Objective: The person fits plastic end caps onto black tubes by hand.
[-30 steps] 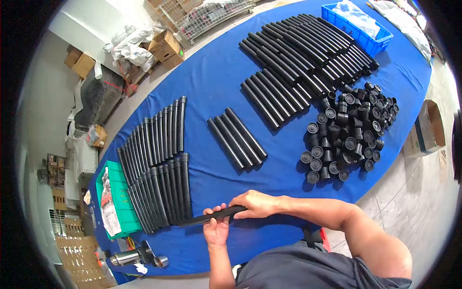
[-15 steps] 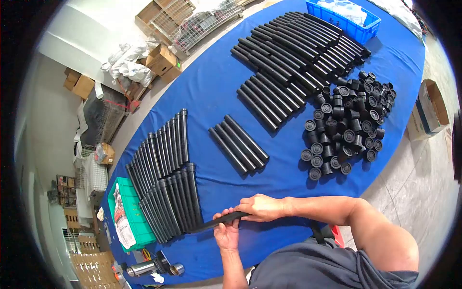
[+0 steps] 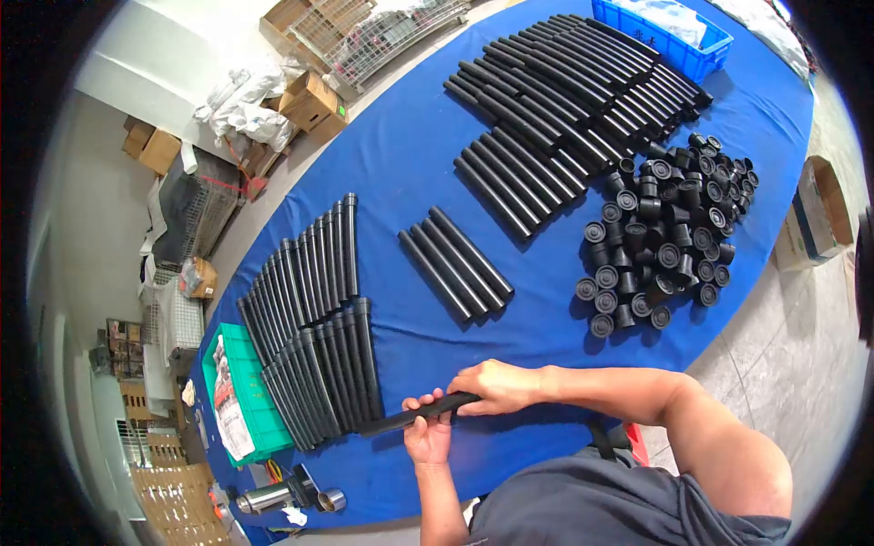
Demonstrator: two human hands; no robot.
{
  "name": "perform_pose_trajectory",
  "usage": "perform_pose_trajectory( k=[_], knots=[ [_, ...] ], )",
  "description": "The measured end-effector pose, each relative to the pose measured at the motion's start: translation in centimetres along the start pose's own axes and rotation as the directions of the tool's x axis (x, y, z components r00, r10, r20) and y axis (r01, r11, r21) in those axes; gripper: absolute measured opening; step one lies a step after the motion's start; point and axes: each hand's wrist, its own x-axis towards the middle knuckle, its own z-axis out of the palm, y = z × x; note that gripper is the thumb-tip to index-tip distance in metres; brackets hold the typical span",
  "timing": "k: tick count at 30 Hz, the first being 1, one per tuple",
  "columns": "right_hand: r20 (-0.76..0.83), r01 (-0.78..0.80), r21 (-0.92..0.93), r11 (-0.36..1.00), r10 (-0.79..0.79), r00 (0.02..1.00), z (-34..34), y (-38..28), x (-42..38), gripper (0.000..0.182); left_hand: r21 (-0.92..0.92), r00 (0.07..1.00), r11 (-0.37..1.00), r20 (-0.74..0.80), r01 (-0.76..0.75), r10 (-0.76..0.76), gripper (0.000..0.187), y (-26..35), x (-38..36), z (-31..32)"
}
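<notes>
Both hands hold one black tube [image 3: 405,417] just above the blue table [image 3: 401,164], near its front edge. My left hand [image 3: 428,435] grips the tube around its middle. My right hand [image 3: 496,386] is closed over the tube's right end. The tube's left end points at the rows of finished black tubes [image 3: 314,309]. A short group of bare black tubes [image 3: 455,264] lies just beyond my hands. A heap of black caps [image 3: 665,237] sits to the right.
A large spread of long black tubes [image 3: 564,100] covers the far table. A blue bin [image 3: 674,36] stands at the far end, a green bin [image 3: 241,400] and a metal tool [image 3: 273,496] at the near left. Cardboard boxes [image 3: 309,96] line the floor.
The view has shifted slightly. Both hands have stayed closed on the tube in about the same place.
</notes>
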Motion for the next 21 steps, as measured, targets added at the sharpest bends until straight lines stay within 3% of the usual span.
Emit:
perform_pose_trajectory(
  k=[2,5,9,12,15,21],
  knots=[
    [0.215,-0.184,0.143,0.973,0.15,0.965,-2.6,-1.8,0.1,0.036,0.005,0.998,1.0,0.054,0.014,-0.014,0.031,-0.1,-0.1,-0.2],
    [-0.028,0.05,0.045,0.998,-0.049,0.998,-0.1,0.8,0.2,0.037,0.037,0.997,0.999,-0.072,-0.008,0.01,0.03,-0.2,0.1,0.1],
    [0.012,-0.014,0.033,0.999,0.014,1.0,-0.8,0.3,0.4,0.038,-0.005,0.997,1.0,-0.08,-0.01,0.01,0.029,-0.4,0.0,0.4],
    [0.224,-0.408,0.202,0.891,0.363,0.904,-3.3,-3.3,0.9,0.04,-0.005,0.998,1.0,-0.07,-0.006,0.005,0.029,-0.3,0.0,0.5],
    [0.086,-0.07,0.089,0.994,0.062,0.994,-1.4,-0.5,0.6,0.042,0.01,0.995,1.0,-0.097,0.012,-0.011,0.029,-0.3,0.0,0.5],
    [0.081,-0.041,0.008,0.999,0.04,0.996,-0.9,-0.5,0.5,0.039,-0.009,0.998,1.0,-0.061,-0.003,0.002,0.028,-0.3,-0.2,0.5]
  ],
)
